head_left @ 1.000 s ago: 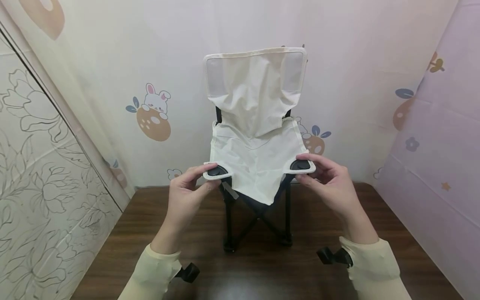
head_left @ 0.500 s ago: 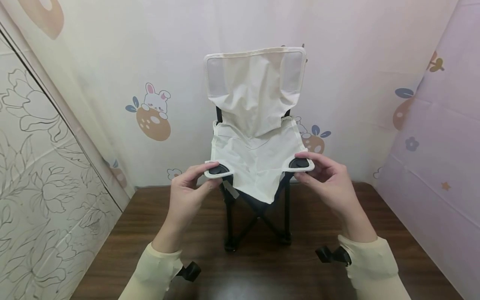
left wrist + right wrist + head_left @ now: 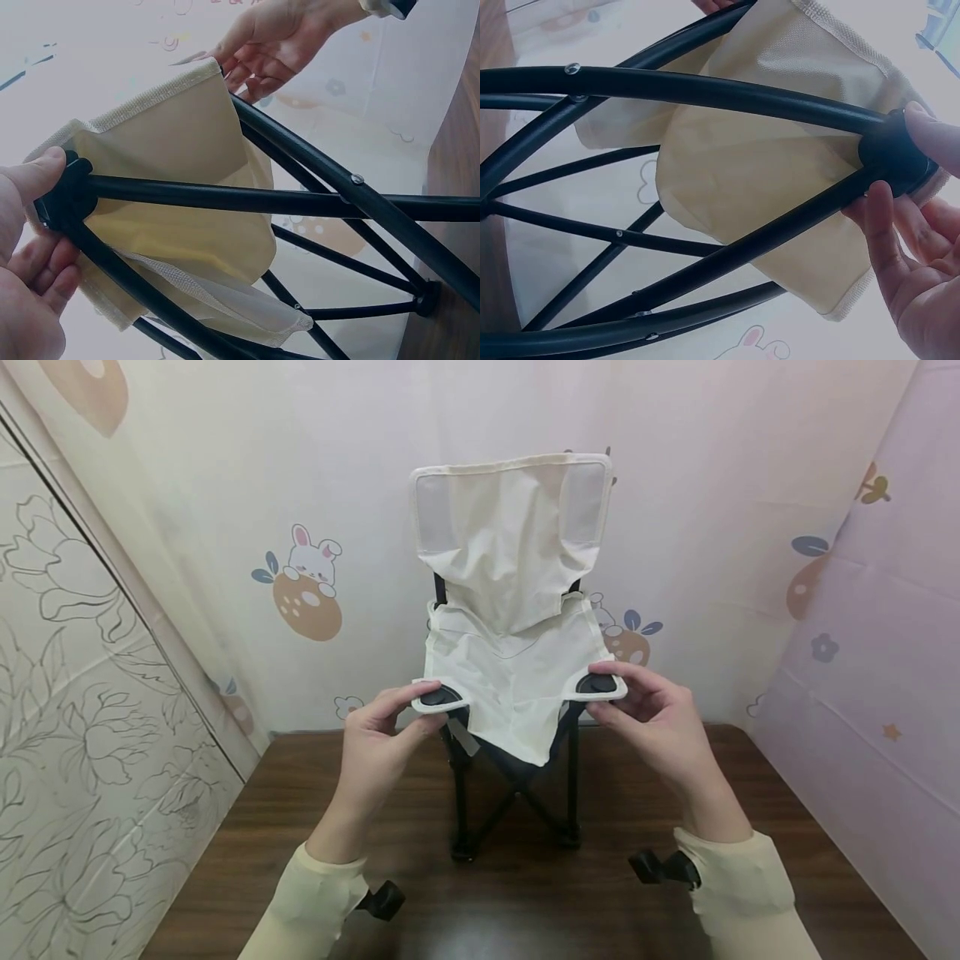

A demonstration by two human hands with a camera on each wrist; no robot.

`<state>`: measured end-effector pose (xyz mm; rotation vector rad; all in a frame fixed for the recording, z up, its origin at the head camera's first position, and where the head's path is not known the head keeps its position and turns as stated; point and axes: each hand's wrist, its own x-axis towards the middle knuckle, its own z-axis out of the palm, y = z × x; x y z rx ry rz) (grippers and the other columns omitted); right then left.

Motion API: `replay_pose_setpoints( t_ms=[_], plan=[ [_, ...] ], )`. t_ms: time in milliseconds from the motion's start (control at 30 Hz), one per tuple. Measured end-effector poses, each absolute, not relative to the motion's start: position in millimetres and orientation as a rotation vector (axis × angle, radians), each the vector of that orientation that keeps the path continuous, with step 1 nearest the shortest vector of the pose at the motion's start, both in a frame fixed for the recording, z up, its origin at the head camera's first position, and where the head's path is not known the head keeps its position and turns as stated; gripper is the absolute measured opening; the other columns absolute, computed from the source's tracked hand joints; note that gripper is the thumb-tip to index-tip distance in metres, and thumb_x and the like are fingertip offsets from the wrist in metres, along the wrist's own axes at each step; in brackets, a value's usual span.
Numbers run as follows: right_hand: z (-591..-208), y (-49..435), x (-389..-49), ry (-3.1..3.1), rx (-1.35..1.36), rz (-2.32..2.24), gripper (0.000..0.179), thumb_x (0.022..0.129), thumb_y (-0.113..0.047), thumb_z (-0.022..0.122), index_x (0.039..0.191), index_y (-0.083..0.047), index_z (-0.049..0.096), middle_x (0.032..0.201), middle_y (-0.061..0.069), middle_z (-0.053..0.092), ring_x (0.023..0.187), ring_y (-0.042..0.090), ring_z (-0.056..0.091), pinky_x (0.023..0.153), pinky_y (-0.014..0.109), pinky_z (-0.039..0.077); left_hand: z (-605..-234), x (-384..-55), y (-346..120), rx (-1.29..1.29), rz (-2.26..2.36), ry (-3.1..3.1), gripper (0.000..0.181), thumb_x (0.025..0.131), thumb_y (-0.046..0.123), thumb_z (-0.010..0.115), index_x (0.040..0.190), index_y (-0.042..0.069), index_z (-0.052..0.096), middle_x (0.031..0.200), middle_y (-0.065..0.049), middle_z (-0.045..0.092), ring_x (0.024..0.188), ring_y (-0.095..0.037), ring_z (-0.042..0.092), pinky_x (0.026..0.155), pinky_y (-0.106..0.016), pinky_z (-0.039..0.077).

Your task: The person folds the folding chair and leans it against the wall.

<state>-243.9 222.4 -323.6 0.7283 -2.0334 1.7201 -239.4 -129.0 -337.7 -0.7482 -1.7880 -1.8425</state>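
A small folding chair (image 3: 517, 652) with cream fabric and a dark tubular frame stands upright, partly unfolded, in the middle of the head view. Its seat cloth sags and its front edge dips in a V. My left hand (image 3: 378, 739) pinches the seat's front left corner, fingers above and thumb below. At the front right corner, my right hand (image 3: 656, 722) does the same. Both wrist views show the underside: black corner joints (image 3: 67, 191) between thumb and fingers, and crossed black tubes (image 3: 727, 86) riveted together. A pale tag (image 3: 463, 737) hangs near the left corner.
The chair stands on a dark wooden table (image 3: 480, 910). Behind it hangs a pale curtain (image 3: 712, 527) with rabbit and fruit prints. A flower-line panel (image 3: 90, 693) is on the left, and another curtain (image 3: 885, 710) on the right.
The two front corners have come slightly closer together and risen a little, with both hands still gripping them. The chair's feet have barely shifted.
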Motion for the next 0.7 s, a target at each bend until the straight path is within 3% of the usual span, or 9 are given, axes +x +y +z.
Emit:
replay_pose_setpoints(
  t_ms=[700],
  plan=[
    [-322.6,216.9,-248.1,-1.965,0.766,1.785,0.049,0.091,0.013,0.082,0.137,0.004,0.07,0.118,0.006,0.077,0.093,0.014,0.075,0.078,0.021,0.061,-333.9,-240.6,-126.1,-0.742,-1.814,-1.793,0.04,0.09,-0.011,0.084,0.127,0.001,0.08,0.123,-0.014,0.076,0.123,-0.031,0.068,0.091,-0.032,0.064]
  ],
)
